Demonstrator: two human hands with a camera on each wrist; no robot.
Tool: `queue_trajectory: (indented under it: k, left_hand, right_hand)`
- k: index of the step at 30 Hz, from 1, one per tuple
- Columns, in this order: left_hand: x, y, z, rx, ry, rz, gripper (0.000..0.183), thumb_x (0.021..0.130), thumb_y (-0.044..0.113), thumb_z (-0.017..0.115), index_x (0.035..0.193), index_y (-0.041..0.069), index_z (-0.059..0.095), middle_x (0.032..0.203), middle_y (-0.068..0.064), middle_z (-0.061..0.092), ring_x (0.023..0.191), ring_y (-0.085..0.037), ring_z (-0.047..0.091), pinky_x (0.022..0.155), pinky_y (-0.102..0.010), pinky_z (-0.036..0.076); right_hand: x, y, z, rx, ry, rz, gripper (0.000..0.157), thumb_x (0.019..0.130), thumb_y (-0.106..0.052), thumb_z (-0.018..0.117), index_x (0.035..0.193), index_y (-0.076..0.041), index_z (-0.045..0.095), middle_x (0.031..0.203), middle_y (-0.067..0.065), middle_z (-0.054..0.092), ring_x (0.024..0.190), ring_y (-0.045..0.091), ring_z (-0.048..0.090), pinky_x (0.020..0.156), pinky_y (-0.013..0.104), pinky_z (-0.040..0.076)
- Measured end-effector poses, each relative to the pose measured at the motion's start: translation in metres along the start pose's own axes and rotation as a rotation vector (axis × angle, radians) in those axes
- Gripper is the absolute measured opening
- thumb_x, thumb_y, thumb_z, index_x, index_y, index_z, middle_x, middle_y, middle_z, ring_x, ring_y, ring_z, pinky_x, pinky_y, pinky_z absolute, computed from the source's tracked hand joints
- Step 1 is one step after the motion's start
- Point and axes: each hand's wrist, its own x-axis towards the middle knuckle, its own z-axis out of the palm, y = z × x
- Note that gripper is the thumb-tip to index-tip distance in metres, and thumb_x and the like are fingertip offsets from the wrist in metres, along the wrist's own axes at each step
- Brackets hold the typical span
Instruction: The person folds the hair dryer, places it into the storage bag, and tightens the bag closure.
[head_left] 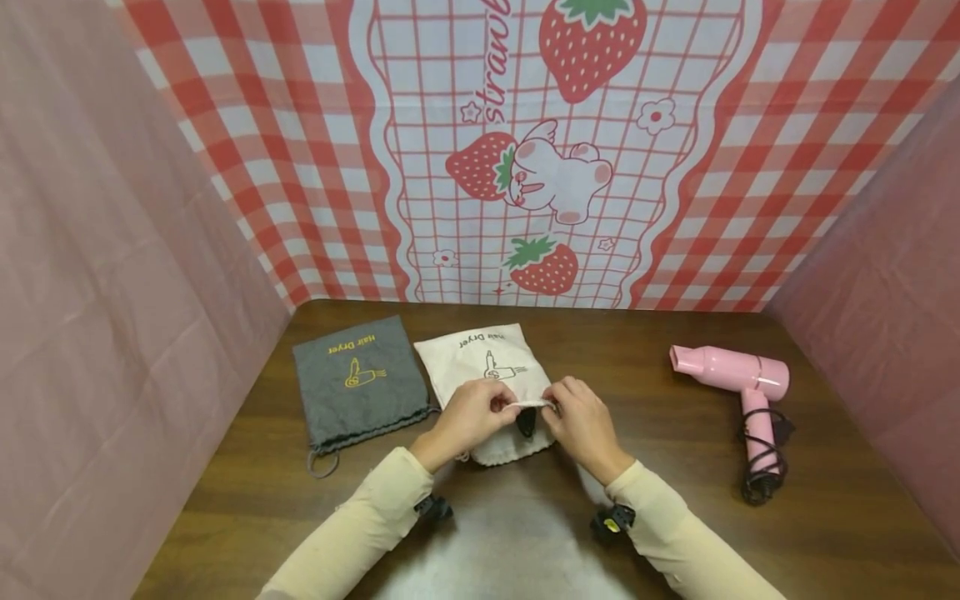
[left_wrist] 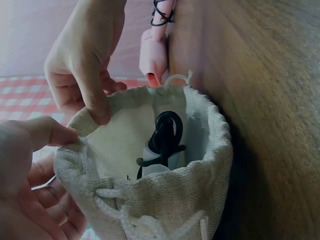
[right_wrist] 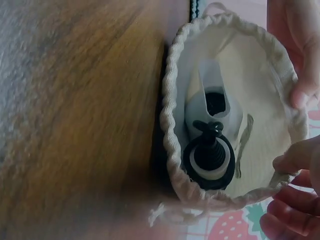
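Note:
A cream drawstring bag (head_left: 480,354) printed "Hair Dryer" lies on the table with its mouth towards me. My left hand (head_left: 468,417) and right hand (head_left: 587,425) pinch the upper rim of that mouth between thumb and fingers, lifting it apart from the lower rim. Inside, the left wrist view shows a black cord (left_wrist: 167,132) bundled at the end of a white hair dryer. The right wrist view looks into the bag too, at the white hair dryer (right_wrist: 235,112) with its black cable end. The rest of the dryer is hidden by the cloth.
Left of the cream bag lies a grey drawstring bag (head_left: 363,383) with a yellow dryer print. A pink hair dryer (head_left: 731,369), cord wound round its handle, lies at the right. Behind the wooden table (head_left: 637,375) hangs a strawberry-printed checked cloth (head_left: 450,225); pink curtains flank it.

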Motion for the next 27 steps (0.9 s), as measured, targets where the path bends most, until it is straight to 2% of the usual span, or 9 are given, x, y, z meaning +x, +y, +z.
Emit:
queue_trajectory:
  k: [6, 11, 14, 18, 27]
  left_hand:
    - [-0.004, -0.001, -0.001, 0.121, 0.018, -0.006, 0.006, 0.070, 0.019, 0.064, 0.075, 0.019, 0.061, 0.072, 0.009, 0.057, 0.063, -0.004, 0.049, 0.059, -0.018, 0.040]
    - [-0.010, -0.003, -0.010, 0.221, 0.085, -0.023, 0.012, 0.068, 0.016, 0.064, 0.075, 0.019, 0.054, 0.072, 0.008, 0.054, 0.064, -0.007, 0.046, 0.058, -0.021, 0.039]
    - [-0.013, -0.005, -0.017, 0.245, 0.129, -0.037, 0.015, 0.067, 0.014, 0.066, 0.075, 0.019, 0.054, 0.070, 0.008, 0.053, 0.062, -0.008, 0.045, 0.056, -0.022, 0.037]
    - [-0.016, -0.007, -0.023, 0.264, 0.143, -0.037, 0.015, 0.066, 0.013, 0.066, 0.074, 0.018, 0.055, 0.070, 0.007, 0.054, 0.063, -0.008, 0.046, 0.057, -0.023, 0.038]
    - [-0.034, -0.015, -0.022, 0.263, 0.082, -0.095, 0.017, 0.064, 0.008, 0.063, 0.074, 0.019, 0.054, 0.069, 0.008, 0.050, 0.064, -0.008, 0.044, 0.058, -0.024, 0.037]
  right_hand:
    - [0.000, 0.005, -0.003, -0.011, 0.060, -0.021, 0.014, 0.063, -0.006, 0.069, 0.073, -0.011, 0.060, 0.069, -0.001, 0.054, 0.065, 0.017, 0.053, 0.056, 0.032, 0.044]
    - [0.000, 0.008, -0.007, -0.018, 0.088, 0.009, 0.014, 0.062, -0.006, 0.069, 0.072, -0.011, 0.061, 0.068, -0.001, 0.055, 0.064, 0.016, 0.053, 0.055, 0.032, 0.043]
    - [0.000, 0.010, -0.007, -0.018, 0.092, 0.033, 0.014, 0.063, -0.006, 0.069, 0.073, -0.011, 0.060, 0.070, -0.001, 0.056, 0.065, 0.017, 0.054, 0.055, 0.032, 0.044]
    - [-0.003, 0.014, -0.005, -0.013, 0.075, 0.094, 0.015, 0.063, -0.004, 0.067, 0.074, -0.011, 0.059, 0.071, 0.001, 0.056, 0.065, 0.018, 0.054, 0.055, 0.034, 0.044]
    - [-0.012, 0.030, 0.004, -0.035, -0.011, 0.301, 0.016, 0.064, -0.008, 0.063, 0.078, -0.011, 0.055, 0.079, 0.006, 0.055, 0.073, 0.027, 0.055, 0.057, 0.043, 0.043]
